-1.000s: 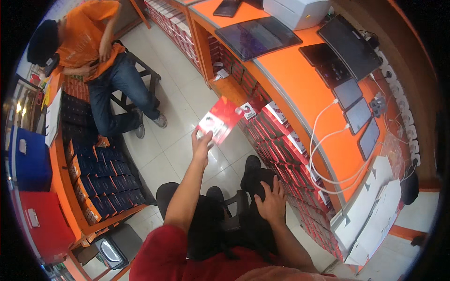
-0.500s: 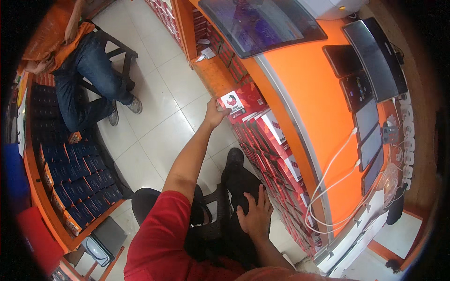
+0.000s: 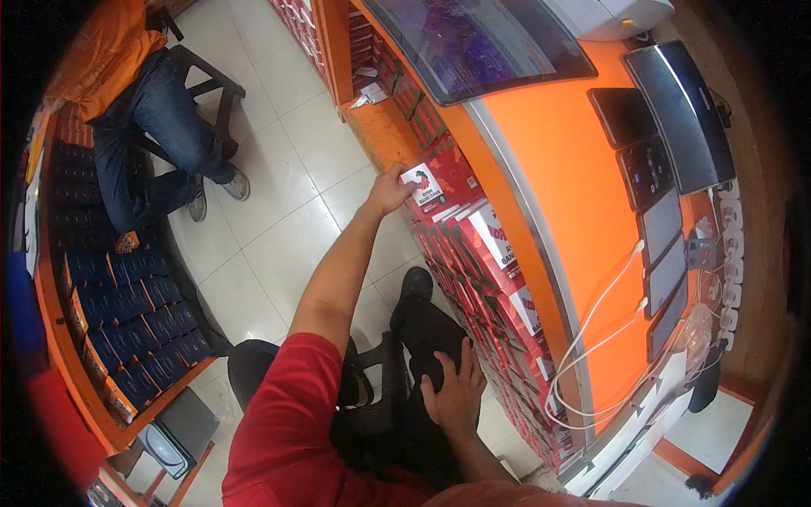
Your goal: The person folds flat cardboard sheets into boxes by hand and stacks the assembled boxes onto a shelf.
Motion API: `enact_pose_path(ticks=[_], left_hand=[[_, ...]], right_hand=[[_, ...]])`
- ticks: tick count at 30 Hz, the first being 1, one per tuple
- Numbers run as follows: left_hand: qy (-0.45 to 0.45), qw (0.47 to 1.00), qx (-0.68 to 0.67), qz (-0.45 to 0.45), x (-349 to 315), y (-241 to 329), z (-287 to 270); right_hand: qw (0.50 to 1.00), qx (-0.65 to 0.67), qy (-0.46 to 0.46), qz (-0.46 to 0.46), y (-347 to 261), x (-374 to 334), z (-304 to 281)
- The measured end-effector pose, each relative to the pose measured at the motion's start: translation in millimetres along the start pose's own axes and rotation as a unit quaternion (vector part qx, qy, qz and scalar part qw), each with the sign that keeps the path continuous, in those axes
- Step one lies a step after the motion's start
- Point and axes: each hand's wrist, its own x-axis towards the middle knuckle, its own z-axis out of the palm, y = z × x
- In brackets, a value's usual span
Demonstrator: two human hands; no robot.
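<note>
Holding a red pack (image 3: 452, 177) at the far end of a row of packs (image 3: 486, 287) under the curved orange worktop (image 3: 541, 144), the left hand (image 3: 390, 188) reaches out at nearly full stretch from a red sleeve (image 3: 279, 414). Its grip pinches the pack by the near left edge, thumb over the white panel (image 3: 425, 188). Whether the pack bears on its neighbours or hangs just above them cannot be told. The right hand (image 3: 456, 393), fingers loosely spread and holding nothing, lies on the black trousers (image 3: 427, 334).

Handling here seems best kept light: a flat thumb and a steady edge pinch should spare the face from creasing, while keeping the pack level and square to the row would likely stop its corners snagging. Leaning the body a little nearer might ease the long reach.

Flat, oblong and apparently of thin card, the pack carries a slight sheen; the row beneath shows tight ranks of red and dark edges. Smooth and glossy, the worktop bends along a grey rim, bearing a dark glass tablet (image 3: 481, 51), slim phones (image 3: 663, 232) and looping white cables (image 3: 604, 296). Across pale, shiny floor tiles (image 3: 283, 190), navy boxes (image 3: 144, 313) stand in blocky rows on the left, near a seated co-worker (image 3: 160, 118) in orange and denim.
</note>
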Motion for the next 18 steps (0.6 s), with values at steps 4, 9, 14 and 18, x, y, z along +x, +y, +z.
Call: enact_pose_path(ticks=[4,9,14,18], left_hand=[[-0.115,0.991,-0.061,-0.005,20.2,13.3,-2.4],[-0.162,0.986,-0.024,-0.01,43.6,34.3,-0.7],[-0.173,0.976,0.132,-0.019,48.4,51.3,0.4],[-0.143,0.97,0.193,-0.025,47.2,56.4,5.7]], right_hand=[[1.0,0.002,-0.001,0.007,2.2,0.5,0.4],[1.0,-0.004,0.006,-0.003,4.5,2.9,0.6],[1.0,0.005,0.005,-0.002,5.3,4.2,0.2],[1.0,-0.003,0.007,-0.006,5.8,4.6,0.3]])
